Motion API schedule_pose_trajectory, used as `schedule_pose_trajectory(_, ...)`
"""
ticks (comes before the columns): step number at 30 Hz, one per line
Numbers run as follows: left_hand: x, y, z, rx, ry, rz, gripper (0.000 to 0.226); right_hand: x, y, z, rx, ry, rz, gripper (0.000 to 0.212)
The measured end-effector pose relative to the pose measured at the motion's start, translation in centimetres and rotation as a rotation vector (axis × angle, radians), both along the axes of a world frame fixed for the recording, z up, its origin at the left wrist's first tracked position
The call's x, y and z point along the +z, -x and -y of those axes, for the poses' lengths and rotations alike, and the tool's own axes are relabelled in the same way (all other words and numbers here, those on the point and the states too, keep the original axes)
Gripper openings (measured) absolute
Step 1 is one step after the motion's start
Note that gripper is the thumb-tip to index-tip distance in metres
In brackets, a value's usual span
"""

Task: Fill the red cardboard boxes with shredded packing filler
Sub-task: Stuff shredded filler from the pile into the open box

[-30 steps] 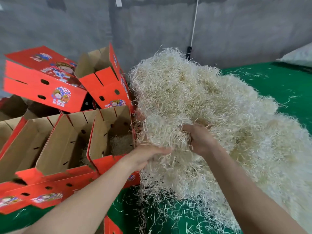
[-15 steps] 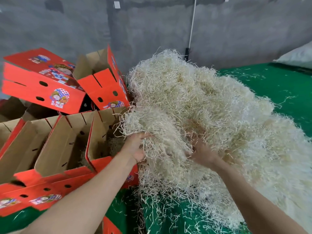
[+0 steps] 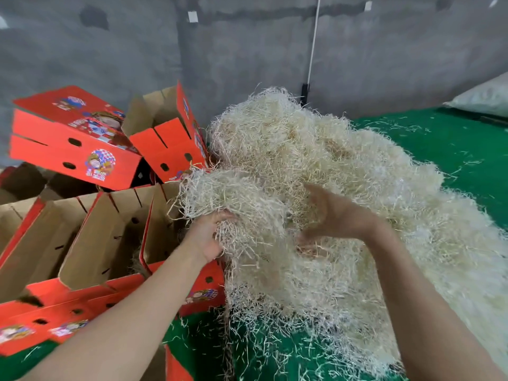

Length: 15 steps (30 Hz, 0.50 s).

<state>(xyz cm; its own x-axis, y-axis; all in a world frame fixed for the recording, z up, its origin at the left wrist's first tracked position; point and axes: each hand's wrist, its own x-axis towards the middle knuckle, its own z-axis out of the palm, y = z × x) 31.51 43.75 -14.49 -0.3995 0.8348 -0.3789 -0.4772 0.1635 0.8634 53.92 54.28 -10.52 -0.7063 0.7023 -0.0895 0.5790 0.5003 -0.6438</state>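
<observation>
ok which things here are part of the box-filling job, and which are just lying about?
Job: filler pile; filler clump gripped by the left hand; right hand, open at the pile; open red boxes beside it; tipped red boxes behind.
Lying about: white sack, far right; white cable on the wall; stray strands on the green mat.

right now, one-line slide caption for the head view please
Left hand grips a clump of shredded filler beside an open red cardboard box; right hand open against the pile.

Left hand (image 3: 204,239) in shredded filler (image 3: 330,160)
</observation>
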Motion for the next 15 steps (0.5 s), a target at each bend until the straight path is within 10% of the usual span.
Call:
schedule_pose_trajectory(4, 1.0, -1.2, 0.4, -0.042, -0.09, 0.081, 0.014, -0.9, 5.9, 3.1, 0.13, 0.196, -0.334, 0.143)
schedule_pose_trajectory(9, 3.2, -0.5, 0.8, 0.075, -0.103, 0.089, 0.024, -10.0, 8.0, 3.8, -0.124, 0.008, 0.119, 0.041)
schedule_pose_trajectory(15, 4.7, 1.2, 1.7, 0.029, -0.16, -0.007, 0.066, -12.4, 1.5, 1.2, -0.055, 0.079, 0.494, 0.036)
